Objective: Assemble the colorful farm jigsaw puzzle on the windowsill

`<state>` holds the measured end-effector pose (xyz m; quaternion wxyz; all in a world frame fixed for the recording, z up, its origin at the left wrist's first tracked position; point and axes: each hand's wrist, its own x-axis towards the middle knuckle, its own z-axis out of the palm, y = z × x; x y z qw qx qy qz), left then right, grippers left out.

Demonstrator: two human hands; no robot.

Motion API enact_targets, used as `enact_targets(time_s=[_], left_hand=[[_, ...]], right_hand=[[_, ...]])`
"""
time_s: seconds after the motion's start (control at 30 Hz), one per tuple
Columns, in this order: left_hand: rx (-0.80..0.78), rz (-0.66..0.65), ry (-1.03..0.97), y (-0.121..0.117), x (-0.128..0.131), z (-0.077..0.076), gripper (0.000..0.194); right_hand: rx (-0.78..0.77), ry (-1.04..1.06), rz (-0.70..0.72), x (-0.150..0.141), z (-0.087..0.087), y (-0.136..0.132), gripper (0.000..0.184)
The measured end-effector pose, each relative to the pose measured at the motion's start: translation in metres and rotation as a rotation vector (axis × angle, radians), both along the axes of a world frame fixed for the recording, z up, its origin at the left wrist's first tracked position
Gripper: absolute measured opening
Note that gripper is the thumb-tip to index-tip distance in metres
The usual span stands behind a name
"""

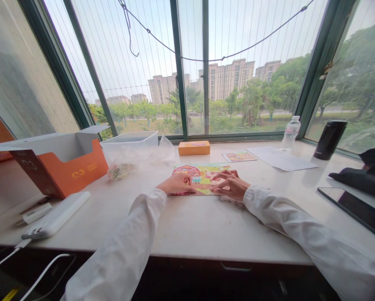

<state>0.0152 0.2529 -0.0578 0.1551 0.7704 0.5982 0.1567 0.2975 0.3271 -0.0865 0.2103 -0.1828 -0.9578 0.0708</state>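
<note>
A colourful printed picture board [202, 177] with a small red-roofed house at its left end lies flat on the pale stone counter [187, 225]. My left hand [177, 184] rests on the board's left end, fingers curled down over it. My right hand [229, 184] lies on its right part, fingers spread and slightly arched. White sleeves cover both forearms. The hands hide the board's lower middle, and I cannot tell whether any loose piece lies under them.
Behind the board stand a small orange box [194, 147], a picture card [239, 156] and a paper sheet [279, 158]. An open orange carton [60, 163] and clear tub [129, 140] are left; a power bank [55, 215] is front left. A water bottle [290, 133], black flask [330, 140] and dark tablet [353, 211] are right.
</note>
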Motion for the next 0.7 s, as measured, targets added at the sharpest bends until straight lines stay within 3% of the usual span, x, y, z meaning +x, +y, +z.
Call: enact_targets(time_s=[0.2,0.4,0.53,0.7], left_hand=[[0.03,-0.014,-0.052,-0.001,-0.004,0.006,0.046],[-0.083,0.054,-0.084,-0.011,-0.055,0.025,0.045],[-0.185,0.123,0.003,-0.015,-0.078,0.023,0.041],[-0.22,0.134,0.038,-0.014,-0.077,0.019,0.038]], right_hand=[[-0.025,0.019,-0.05,0.008,0.002,0.017,0.041],[-0.183,-0.048,-0.212,0.063,0.006,0.07,0.068],[-0.286,-0.097,-0.285,0.084,-0.001,0.089,0.076],[-0.329,-0.13,-0.329,0.077,-0.011,0.094,0.072]])
